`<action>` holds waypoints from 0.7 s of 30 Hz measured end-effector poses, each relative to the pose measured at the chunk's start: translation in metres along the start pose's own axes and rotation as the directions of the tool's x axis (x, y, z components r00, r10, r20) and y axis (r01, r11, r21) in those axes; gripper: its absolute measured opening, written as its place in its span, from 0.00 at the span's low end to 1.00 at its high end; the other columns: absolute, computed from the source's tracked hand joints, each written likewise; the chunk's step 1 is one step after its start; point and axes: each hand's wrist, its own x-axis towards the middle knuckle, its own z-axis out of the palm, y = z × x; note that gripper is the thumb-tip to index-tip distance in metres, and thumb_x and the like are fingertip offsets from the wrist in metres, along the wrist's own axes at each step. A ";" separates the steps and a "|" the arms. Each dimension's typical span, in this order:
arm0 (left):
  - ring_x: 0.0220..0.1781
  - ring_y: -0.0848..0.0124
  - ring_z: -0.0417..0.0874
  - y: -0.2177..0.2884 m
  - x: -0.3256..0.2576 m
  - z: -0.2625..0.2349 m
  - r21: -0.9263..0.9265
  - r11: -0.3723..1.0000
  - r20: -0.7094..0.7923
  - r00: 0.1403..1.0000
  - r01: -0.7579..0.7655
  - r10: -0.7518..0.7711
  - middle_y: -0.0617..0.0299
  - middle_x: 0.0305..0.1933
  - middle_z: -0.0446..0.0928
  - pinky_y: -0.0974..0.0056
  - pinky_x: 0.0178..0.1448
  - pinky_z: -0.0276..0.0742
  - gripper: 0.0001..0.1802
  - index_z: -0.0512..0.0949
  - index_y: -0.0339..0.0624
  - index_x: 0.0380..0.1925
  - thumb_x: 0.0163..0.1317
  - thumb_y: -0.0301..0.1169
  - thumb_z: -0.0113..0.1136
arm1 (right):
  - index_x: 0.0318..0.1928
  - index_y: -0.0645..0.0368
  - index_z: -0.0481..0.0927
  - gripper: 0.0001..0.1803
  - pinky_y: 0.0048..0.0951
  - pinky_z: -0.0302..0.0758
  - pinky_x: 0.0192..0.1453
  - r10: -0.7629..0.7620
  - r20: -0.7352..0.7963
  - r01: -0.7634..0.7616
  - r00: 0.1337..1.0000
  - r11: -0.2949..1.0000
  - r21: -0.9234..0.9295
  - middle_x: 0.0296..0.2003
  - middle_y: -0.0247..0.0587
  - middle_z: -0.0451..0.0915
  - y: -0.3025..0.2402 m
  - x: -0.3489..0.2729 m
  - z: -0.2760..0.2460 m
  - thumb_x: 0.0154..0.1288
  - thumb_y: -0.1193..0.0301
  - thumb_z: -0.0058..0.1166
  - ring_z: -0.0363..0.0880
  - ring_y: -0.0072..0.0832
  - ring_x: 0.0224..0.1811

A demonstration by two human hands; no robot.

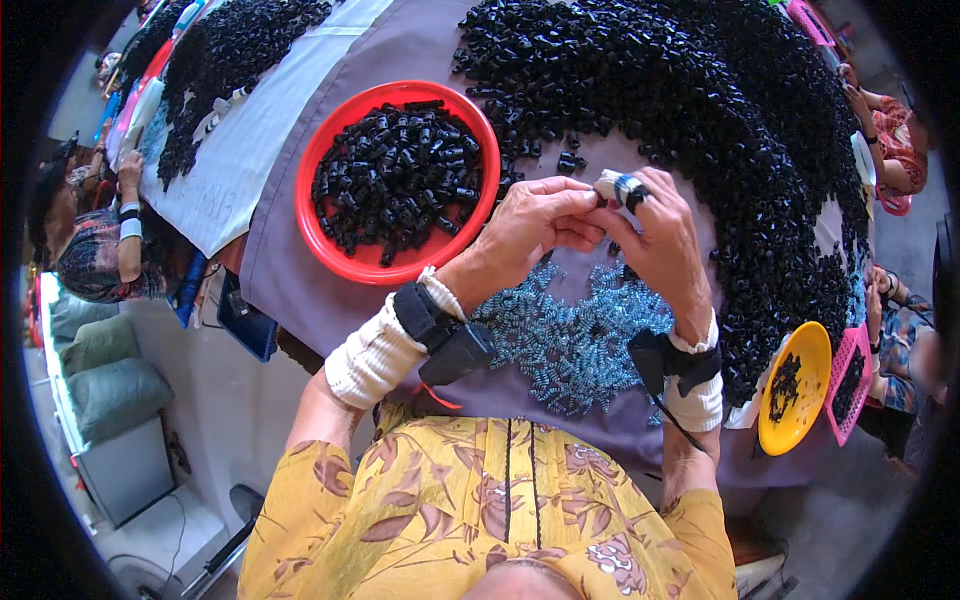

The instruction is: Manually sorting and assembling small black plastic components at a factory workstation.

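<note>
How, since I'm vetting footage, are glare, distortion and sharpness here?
Head view: glints dot the black parts in the red basin; head view's edge: fisheye distortion, black surround; head view's middle: left hand and right hand look fairly sharp.

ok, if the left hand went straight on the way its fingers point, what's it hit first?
Most likely the right hand, around its wrapped finger: the left hand points that way. A small dark piece shows where they meet; exact depth there is unclear.
</note>
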 end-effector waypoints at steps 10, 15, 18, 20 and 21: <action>0.34 0.73 0.82 0.012 -0.003 -0.012 0.158 0.987 0.032 0.999 0.029 -0.034 0.60 0.34 0.80 0.68 0.40 0.79 0.11 0.76 0.36 0.42 0.62 0.30 0.56 | 0.27 0.64 0.76 0.08 0.40 0.69 0.35 0.163 0.141 -0.173 0.977 0.983 0.061 0.26 0.46 0.75 0.003 -0.005 -0.006 0.52 0.71 0.59 0.74 0.41 0.30; 0.34 0.74 0.81 0.008 -0.017 -0.022 0.225 0.974 0.042 0.998 0.034 -0.045 0.61 0.34 0.80 0.68 0.40 0.79 0.11 0.76 0.37 0.42 0.63 0.31 0.56 | 0.22 0.64 0.76 0.11 0.41 0.72 0.32 0.106 0.560 -0.146 0.821 0.989 0.027 0.22 0.45 0.74 -0.008 -0.047 -0.010 0.50 0.68 0.60 0.76 0.43 0.28; 0.34 0.74 0.81 -0.002 -0.022 -0.019 0.229 0.969 0.064 0.992 0.088 -0.106 0.60 0.34 0.80 0.68 0.40 0.79 0.11 0.76 0.37 0.41 0.63 0.32 0.56 | 0.23 0.63 0.77 0.11 0.40 0.72 0.36 0.100 0.561 -0.103 0.822 0.994 -0.027 0.26 0.43 0.75 -0.012 -0.055 0.007 0.47 0.68 0.62 0.75 0.43 0.32; 0.34 0.74 0.81 -0.005 -0.021 -0.019 0.219 0.971 0.042 0.993 0.097 -0.109 0.60 0.34 0.80 0.68 0.40 0.79 0.11 0.76 0.38 0.41 0.63 0.32 0.56 | 0.24 0.64 0.77 0.11 0.40 0.72 0.37 0.100 0.519 -0.105 0.849 0.994 -0.021 0.26 0.44 0.76 -0.007 -0.047 0.011 0.47 0.68 0.62 0.75 0.42 0.33; 0.34 0.74 0.81 -0.004 -0.022 -0.020 0.207 0.973 0.010 0.994 0.102 -0.107 0.59 0.34 0.80 0.69 0.40 0.79 0.11 0.76 0.38 0.41 0.63 0.32 0.55 | 0.25 0.65 0.77 0.11 0.40 0.72 0.38 0.090 0.481 -0.099 0.872 0.995 -0.007 0.27 0.44 0.76 -0.003 -0.041 0.013 0.47 0.68 0.62 0.75 0.42 0.35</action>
